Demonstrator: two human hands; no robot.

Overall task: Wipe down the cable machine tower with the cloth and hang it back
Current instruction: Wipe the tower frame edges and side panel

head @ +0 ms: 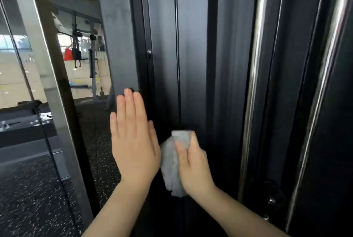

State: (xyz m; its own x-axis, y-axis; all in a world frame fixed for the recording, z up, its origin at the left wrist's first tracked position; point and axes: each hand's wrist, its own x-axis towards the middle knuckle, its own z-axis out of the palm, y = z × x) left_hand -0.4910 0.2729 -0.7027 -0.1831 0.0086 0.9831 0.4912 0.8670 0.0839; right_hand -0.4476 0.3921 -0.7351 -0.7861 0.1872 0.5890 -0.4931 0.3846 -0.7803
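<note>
- We count two bare hands, one cloth (172, 164), one dark tower (193, 55) and two polished guide rods
- Our left hand (133, 141) is spread flat, fingers straight and close together, palm toward the tower's left edge; it grips nothing
- Our right hand (193, 166) is curled over the cloth, fingers pressing it against the tower's dark face, low in the view
- The cloth is one grey piece, soft and fuzzy, bunched into a lumpy wad; it shows between the two hands and above the right fingertips
- The tower is matte black metal, made of long upright panels with narrow grooves between them, and one small round bolt (149, 52) on its left side
- The first guide rod (254, 76) and the second guide rod (324, 76) are shiny chromed cylinders, standing upright at the right, well apart from the cloth
- At the left, one brushed steel post (51, 87) leans across the view over speckled black rubber flooring (34, 198)
</note>
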